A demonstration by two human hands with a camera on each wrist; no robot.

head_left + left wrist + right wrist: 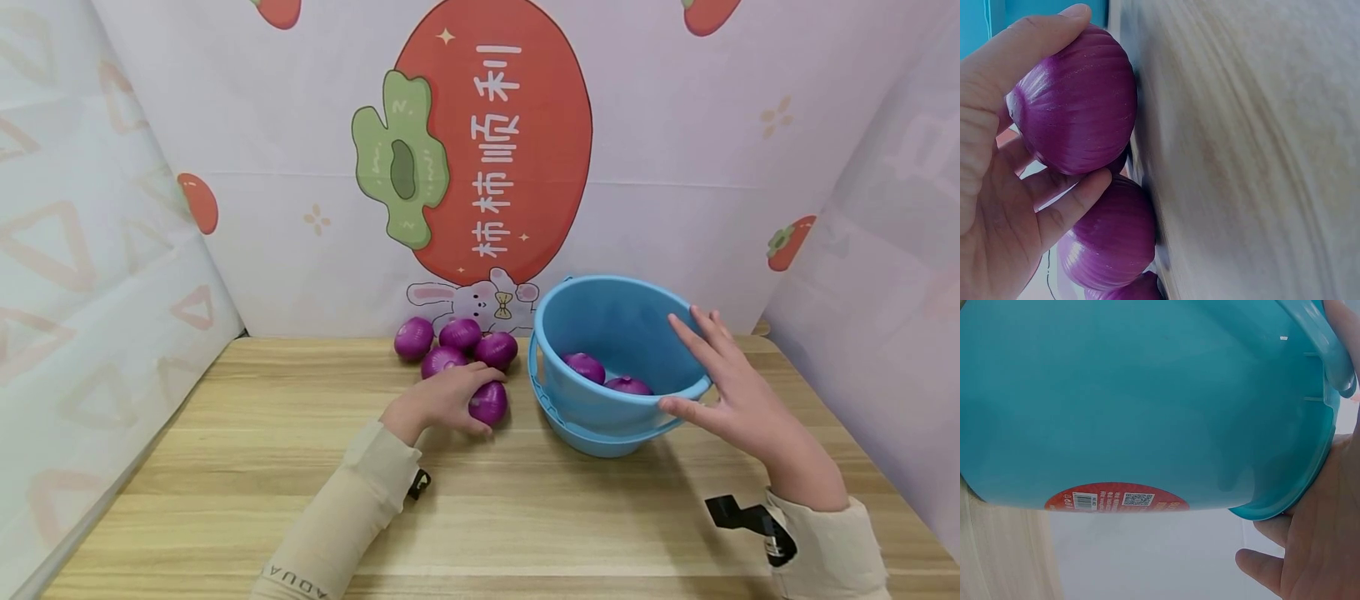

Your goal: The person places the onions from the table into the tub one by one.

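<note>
The left hand [448, 398] grasps a purple onion [489, 403], thumb and fingers curved round it, low over the wooden table [540, 517]. Just beyond this grip and toward its left sit four loose onions [414, 338], the nearest partly hidden behind the hand. To the right of the grip stands a blue bucket [592, 412]; its wall and lowered handle [546, 402] come between the held onion and the two onions inside [585, 367]. On the bucket's far side from that grip, the right hand [738, 392] rests spread against the rim, fingers straight rather than clenched. The right wrist view shows a red label [1116, 497] on the bucket's side. Beyond both hands, a printed cloth [300, 108] rises behind the table.
</note>
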